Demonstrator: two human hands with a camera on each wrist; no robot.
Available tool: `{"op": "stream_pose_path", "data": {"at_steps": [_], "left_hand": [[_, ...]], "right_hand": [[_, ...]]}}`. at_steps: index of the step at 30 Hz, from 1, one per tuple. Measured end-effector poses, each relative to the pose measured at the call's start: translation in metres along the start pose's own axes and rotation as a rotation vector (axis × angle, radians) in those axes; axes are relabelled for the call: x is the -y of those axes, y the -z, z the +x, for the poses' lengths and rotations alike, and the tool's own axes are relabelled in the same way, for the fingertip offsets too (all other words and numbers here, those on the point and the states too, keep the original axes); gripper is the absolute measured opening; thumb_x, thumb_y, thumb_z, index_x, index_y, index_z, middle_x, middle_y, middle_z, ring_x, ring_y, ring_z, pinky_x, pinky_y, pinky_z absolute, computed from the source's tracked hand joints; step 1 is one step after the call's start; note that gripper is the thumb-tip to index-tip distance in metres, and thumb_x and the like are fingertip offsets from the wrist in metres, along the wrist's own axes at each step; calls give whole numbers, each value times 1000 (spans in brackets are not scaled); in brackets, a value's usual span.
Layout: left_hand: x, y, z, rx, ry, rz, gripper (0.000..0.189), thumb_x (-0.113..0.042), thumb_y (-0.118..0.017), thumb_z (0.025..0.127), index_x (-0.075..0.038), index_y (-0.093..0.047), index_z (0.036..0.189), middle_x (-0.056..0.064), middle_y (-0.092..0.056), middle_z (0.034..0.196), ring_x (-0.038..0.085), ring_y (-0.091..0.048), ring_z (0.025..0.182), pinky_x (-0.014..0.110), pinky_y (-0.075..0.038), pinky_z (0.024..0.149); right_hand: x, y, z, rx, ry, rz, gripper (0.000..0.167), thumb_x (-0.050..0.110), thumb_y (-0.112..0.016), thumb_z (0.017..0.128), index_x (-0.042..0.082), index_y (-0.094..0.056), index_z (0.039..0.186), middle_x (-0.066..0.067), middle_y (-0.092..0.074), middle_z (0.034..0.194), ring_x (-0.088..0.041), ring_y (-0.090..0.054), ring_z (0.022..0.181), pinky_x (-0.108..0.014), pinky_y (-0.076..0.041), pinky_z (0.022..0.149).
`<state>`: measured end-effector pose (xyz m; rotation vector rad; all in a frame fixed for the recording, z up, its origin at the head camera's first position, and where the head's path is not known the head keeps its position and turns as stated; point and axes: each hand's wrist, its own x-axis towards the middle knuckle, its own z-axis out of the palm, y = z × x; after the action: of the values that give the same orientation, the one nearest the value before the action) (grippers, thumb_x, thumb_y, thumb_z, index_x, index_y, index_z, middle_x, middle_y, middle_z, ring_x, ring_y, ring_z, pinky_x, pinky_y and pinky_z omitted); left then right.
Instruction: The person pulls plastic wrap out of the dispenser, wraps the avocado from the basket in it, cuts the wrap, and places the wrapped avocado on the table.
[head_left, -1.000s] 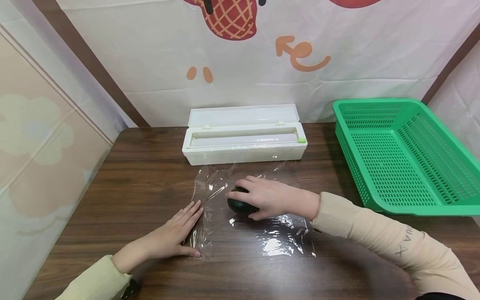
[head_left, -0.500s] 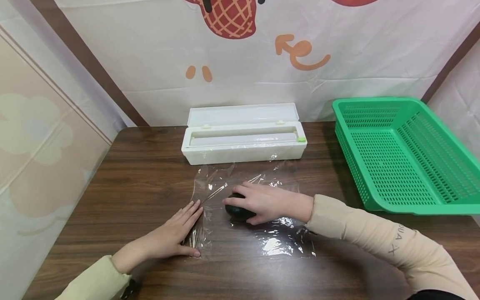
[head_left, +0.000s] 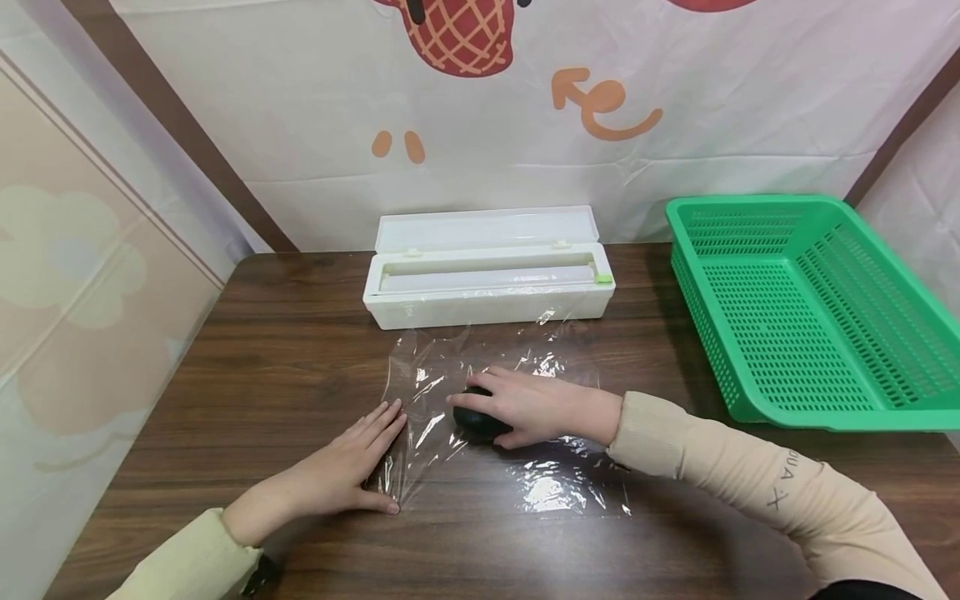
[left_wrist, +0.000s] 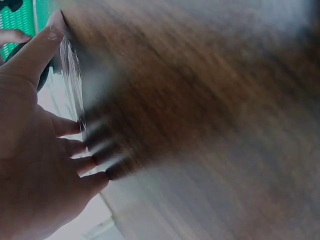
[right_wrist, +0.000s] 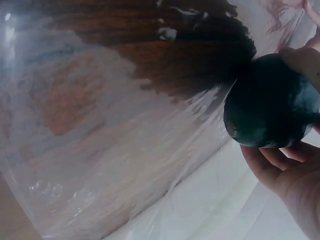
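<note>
A sheet of clear plastic wrap [head_left: 442, 450] lies wrinkled on the brown table, in front of the white wrap box. My left hand [head_left: 337, 471] rests with fingers extended on the film's left edge; the left wrist view shows the fingertips [left_wrist: 90, 162] at that edge. Near the film's middle, my right hand [head_left: 532, 407] grips a smooth, rounded dark green thing [head_left: 476, 417] from above. In the right wrist view, fingers and thumb curl round this dark green thing [right_wrist: 272, 107], and creases in the film run towards it. Its exact kind cannot be told.
The white wrap box [head_left: 487, 308] stands at the back with its lid raised and a roll inside. A green plastic basket [head_left: 780, 412] sits at the right. A printed cloth [head_left: 510, 179] hangs behind the table.
My right hand has shifted slightly left and towards me with the dark green thing, then stayed nearly still. The film's creases beside it have changed. My left hand has not moved.
</note>
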<state>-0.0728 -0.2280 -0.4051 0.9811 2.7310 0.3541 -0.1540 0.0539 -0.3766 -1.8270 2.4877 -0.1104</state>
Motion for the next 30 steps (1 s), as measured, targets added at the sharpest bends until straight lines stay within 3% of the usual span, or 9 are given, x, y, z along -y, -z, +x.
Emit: {"op": "stream_pose_path", "data": {"at_steps": [6, 15, 20, 30], "left_hand": [[-1, 3, 1, -38, -4, 18, 100, -60, -65, 69, 10, -33, 134, 26, -24, 143, 41, -24, 131, 52, -30, 102], [1, 1, 2, -98, 10, 4, 104, -58, -72, 62, 9, -35, 132, 24, -27, 141, 39, -26, 129, 50, -32, 101], [3, 1, 2, -94, 20, -3, 108, -60, -72, 62, 8, -32, 134, 24, -25, 143, 39, -25, 130, 50, -32, 101], [8, 4, 1, -158, -12, 25, 114, -67, -67, 58, 10, -30, 133, 27, -30, 137, 43, -31, 125, 53, -36, 96]], "right_hand": [[-1, -4, 0, -43, -15, 82, 74, 26, -73, 73, 6, -37, 134, -11, -46, 124, -22, -49, 109, -32, -42, 95], [-1, -4, -1, -31, -33, 66, 73, 29, -72, 75, 6, -37, 135, -10, -47, 126, -22, -49, 111, -32, -41, 96], [-2, -4, -1, -28, -35, 69, 73, 29, -72, 76, 6, -36, 136, -10, -47, 126, -22, -48, 111, -32, -41, 96], [-4, -5, -3, -40, -20, 60, 78, 30, -72, 76, 3, -33, 138, -14, -45, 129, -24, -46, 116, -33, -36, 102]]}}
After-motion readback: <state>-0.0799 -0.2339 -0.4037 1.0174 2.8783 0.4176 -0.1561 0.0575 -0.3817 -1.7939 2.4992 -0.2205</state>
